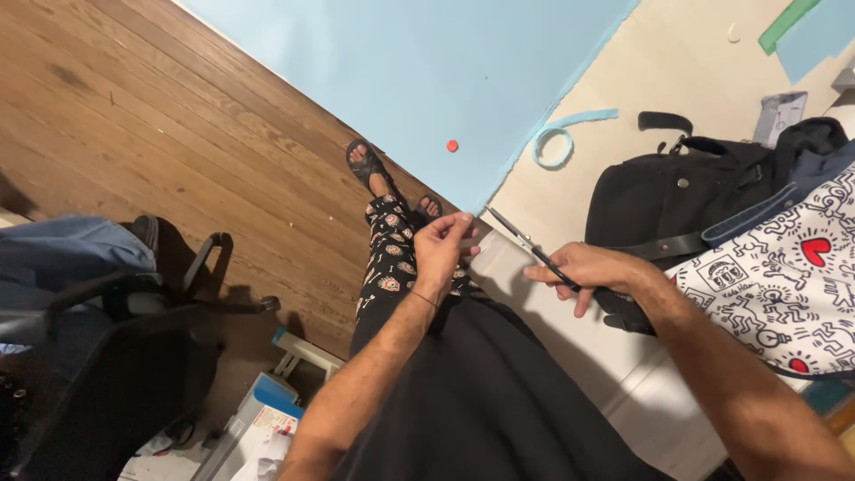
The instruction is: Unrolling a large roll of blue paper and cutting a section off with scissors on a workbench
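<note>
A large light blue paper sheet lies across the cream table, its corner hanging over the near edge. My left hand pinches that corner between thumb and fingers. My right hand holds black-handled scissors, their blades pointing at the sheet's corner close to my left fingers. A curled strip of cut blue paper rests on the table beside the sheet's ragged right edge. A small red dot sits on the sheet.
A black bag and a white cloth with black drawings and red hearts lie on the table at right. A black office chair stands at left on the wooden floor, boxes below it.
</note>
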